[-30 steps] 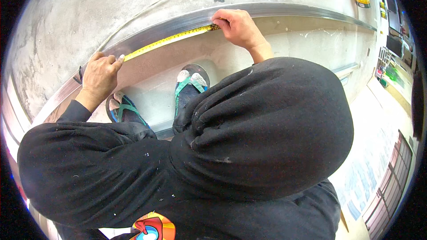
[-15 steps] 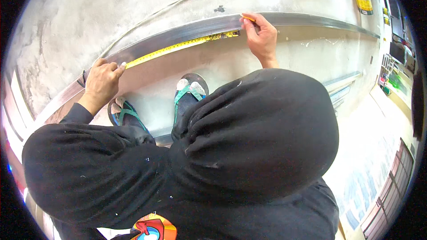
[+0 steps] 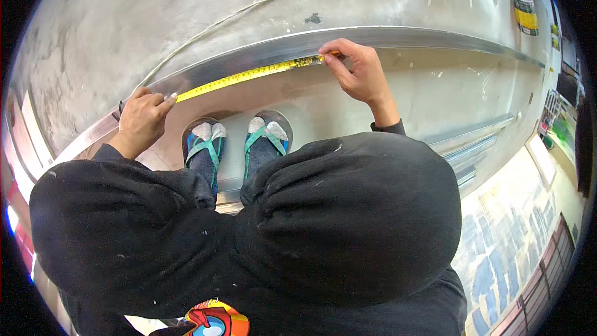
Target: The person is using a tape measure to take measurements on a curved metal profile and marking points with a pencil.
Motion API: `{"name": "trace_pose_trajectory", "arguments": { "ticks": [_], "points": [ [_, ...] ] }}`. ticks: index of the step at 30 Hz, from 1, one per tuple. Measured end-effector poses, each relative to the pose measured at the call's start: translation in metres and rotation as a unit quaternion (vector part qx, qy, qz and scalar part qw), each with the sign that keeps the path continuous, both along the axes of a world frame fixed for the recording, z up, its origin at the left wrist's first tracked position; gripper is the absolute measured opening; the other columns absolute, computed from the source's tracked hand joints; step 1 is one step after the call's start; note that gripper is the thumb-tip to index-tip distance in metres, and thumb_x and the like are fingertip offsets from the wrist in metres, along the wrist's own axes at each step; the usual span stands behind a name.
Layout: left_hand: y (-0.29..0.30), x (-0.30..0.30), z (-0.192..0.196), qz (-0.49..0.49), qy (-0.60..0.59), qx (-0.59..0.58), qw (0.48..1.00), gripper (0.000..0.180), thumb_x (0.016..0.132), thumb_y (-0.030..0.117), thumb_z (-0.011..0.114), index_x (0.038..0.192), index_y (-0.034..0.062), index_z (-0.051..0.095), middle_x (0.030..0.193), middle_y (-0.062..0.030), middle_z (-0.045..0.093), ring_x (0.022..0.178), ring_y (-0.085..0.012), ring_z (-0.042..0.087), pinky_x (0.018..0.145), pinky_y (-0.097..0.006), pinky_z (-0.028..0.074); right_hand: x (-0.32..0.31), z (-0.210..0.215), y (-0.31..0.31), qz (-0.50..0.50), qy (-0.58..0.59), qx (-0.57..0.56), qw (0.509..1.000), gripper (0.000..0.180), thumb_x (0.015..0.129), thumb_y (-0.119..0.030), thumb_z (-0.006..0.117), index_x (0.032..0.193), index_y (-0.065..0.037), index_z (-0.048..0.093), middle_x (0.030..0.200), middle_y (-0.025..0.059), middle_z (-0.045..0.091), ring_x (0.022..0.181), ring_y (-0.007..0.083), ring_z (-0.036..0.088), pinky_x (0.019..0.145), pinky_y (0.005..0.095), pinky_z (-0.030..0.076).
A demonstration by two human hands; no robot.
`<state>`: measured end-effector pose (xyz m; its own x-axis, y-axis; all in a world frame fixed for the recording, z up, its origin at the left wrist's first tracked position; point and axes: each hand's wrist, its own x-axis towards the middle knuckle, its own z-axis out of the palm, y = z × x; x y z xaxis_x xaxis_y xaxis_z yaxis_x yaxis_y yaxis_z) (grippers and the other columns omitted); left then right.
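Note:
A long grey metal profile (image 3: 423, 38) lies across in front of my feet. Along its near edge stretches the yellow blade of a tape measure (image 3: 236, 79), its right end worn and dark. My left hand (image 3: 144, 118) is closed at the blade's left end, thumb pressing the blade at the profile's edge; whatever lies under the palm is hidden. My right hand (image 3: 360, 74) pinches a short orange pencil-like stick (image 3: 334, 54) at the blade's right end. Its fingertips cover part of the stick and the blade's tip.
A pale cord (image 3: 249, 9) curves over the grey floor beyond the profile. A yellow-and-white tub (image 3: 525, 14) stands far right. More metal profiles (image 3: 466, 143) lie right of my knee. My feet in green-strapped flip-flops (image 3: 205, 149) are close to the profile.
My right hand has shifted slightly left and down, bringing the orange stick to the blade's right end. My left foot has moved right, nearer the other. The left hand stays at the blade.

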<state>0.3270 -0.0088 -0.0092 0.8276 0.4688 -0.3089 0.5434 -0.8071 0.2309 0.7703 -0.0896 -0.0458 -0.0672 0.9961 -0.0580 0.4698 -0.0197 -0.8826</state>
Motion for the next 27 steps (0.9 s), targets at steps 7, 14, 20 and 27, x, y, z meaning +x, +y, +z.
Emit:
{"name": "trace_pose_trajectory", "arguments": {
  "ticks": [7, 14, 20, 27],
  "points": [
    [0.005, 0.005, -0.001, -0.008, 0.001, -0.005, 1.000, 0.033, 0.077, -0.001, 0.065, 0.109, 0.0056, 0.075, 0.072, -0.0065, 0.060, 0.071, -0.0258, 0.061, 0.078, -0.037, 0.049, -0.002, -0.005, 0.014, 0.052, 0.005, -0.007, 0.999, 0.009, 0.089, -0.003, 0.065, 0.097, -0.003, 0.068, 0.082, 0.0122, 0.069, 0.073, 0.0215, 0.066, 0.068, 0.0307, 0.053],
    [0.005, 0.000, -0.006, -0.022, -0.001, -0.008, 1.000, 0.035, 0.079, -0.001, 0.067, 0.113, 0.0073, 0.073, 0.075, -0.0067, 0.062, 0.074, -0.0292, 0.061, 0.076, -0.040, 0.050, -0.007, -0.015, 0.016, 0.059, -0.004, 0.000, 0.998, 0.009, 0.085, -0.005, 0.066, 0.094, -0.003, 0.067, 0.080, 0.0155, 0.068, 0.072, 0.0303, 0.068, 0.068, 0.0358, 0.054],
    [0.005, 0.000, -0.008, -0.018, -0.011, -0.007, 1.000, 0.035, 0.082, -0.001, 0.067, 0.115, 0.0073, 0.073, 0.075, -0.0084, 0.062, 0.075, -0.0306, 0.061, 0.074, -0.040, 0.050, -0.006, -0.023, 0.018, 0.080, -0.040, 0.025, 0.996, 0.011, 0.088, -0.010, 0.068, 0.098, -0.006, 0.067, 0.083, 0.0166, 0.069, 0.073, 0.0342, 0.067, 0.067, 0.0389, 0.054],
    [0.004, 0.005, -0.003, -0.003, -0.009, -0.002, 1.000, 0.023, 0.084, 0.000, 0.068, 0.106, 0.0067, 0.076, 0.076, -0.0080, 0.063, 0.075, -0.0283, 0.062, 0.075, -0.038, 0.050, -0.007, -0.024, 0.015, 0.084, -0.057, 0.032, 0.994, 0.013, 0.087, -0.009, 0.069, 0.101, -0.007, 0.067, 0.085, 0.0161, 0.070, 0.075, 0.0336, 0.068, 0.068, 0.0381, 0.056]
  ]
}}
